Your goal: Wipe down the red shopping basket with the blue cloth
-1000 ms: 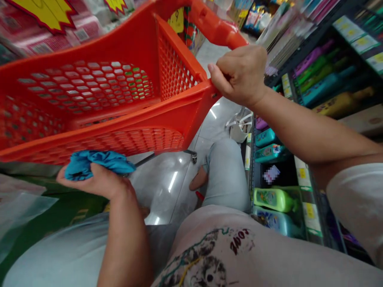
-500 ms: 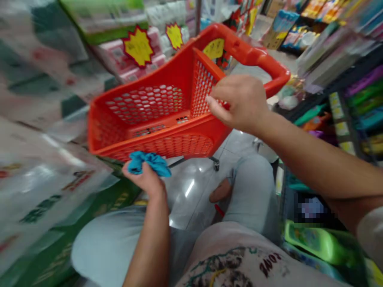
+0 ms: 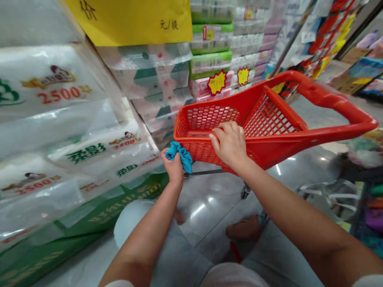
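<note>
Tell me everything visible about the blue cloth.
The blue cloth looks like soft fabric, bunched and creased, with darker bits near the palm. The left hand's grip holds it, thumb across it, one end drooping. It is beside the red cart's end away from the handle; contact there is unclear.

Cannot see the rim of the red cart (image 3: pixel 278 145) under the right hand (image 3: pixel 231 144), nor some fingers of the left hand (image 3: pixel 174 167) behind the blue cloth (image 3: pixel 183 155). Cannot read the larger, blurred starburst tag (image 3: pixel 217 82).
</note>
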The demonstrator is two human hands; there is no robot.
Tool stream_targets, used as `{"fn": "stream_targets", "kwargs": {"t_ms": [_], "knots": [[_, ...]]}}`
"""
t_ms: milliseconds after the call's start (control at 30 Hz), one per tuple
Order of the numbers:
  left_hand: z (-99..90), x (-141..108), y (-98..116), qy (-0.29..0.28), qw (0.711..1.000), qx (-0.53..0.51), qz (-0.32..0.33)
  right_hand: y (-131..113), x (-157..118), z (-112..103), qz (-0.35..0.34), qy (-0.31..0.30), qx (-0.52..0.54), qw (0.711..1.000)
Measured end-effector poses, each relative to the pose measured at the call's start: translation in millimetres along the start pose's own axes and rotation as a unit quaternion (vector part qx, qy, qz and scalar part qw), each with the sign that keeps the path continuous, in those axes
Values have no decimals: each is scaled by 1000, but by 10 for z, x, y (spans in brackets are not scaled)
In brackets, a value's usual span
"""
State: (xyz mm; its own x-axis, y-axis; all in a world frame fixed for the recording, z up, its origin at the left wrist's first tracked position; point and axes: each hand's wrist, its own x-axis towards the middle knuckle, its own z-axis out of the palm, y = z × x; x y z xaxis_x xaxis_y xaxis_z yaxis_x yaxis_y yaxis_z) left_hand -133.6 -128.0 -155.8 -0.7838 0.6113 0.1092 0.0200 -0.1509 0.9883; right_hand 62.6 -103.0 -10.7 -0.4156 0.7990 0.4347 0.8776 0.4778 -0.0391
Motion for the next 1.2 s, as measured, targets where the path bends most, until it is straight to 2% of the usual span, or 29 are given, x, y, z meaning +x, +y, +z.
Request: {"fn": "stream_targets", "kwargs": {"t_ms": [100,167,300,467,567,667,733,800,867,900,1000,1100,1200], "knots": [[25,121,51,-14,1000,-11,3,-60,146,149,43,-75,-55,995],[34,102,-11,-9,1000,-15,-20,-85,159,220,45,-92,-94,990],[15,-135,-120,3,997,-30,-74,7,-17,237,-6,-41,-143,989],[-115,-468,94,-49,994,-66,-76,261,-313,93,-28,0,-189,982],[-196,-639,162,-86,989,-81,-91,236,-367,-29,-31,-69,-194,978],[-246,-824,115,-114,981,-92,-127,14,-352,-66,-43,-150,-152,976],[-273,-912,100,-132,976,-98,-144,-151,-374,-24,-44,-138,-128,981],[-301,-933,135,-145,973,-105,-146,-243,-448,29,-36,-84,-132,987],[-324,-891,202,-148,974,-110,-131,-242,-551,41,-33,-50,-141,988],[-332,-862,232,-148,975,-111,-121,-220,-601,23,-39,-56,-137,988],[-345,-844,264,-140,978,-108,-108,-181,-699,-106,-65,-137,-108,983],[-391,-1003,255,-138,977,-107,-121,-308,-741,-226,-89,-229,-74,967],[-505,-1204,286,-200,969,-101,-101,-488,-811,-232,-97,-244,-109,959]]}}
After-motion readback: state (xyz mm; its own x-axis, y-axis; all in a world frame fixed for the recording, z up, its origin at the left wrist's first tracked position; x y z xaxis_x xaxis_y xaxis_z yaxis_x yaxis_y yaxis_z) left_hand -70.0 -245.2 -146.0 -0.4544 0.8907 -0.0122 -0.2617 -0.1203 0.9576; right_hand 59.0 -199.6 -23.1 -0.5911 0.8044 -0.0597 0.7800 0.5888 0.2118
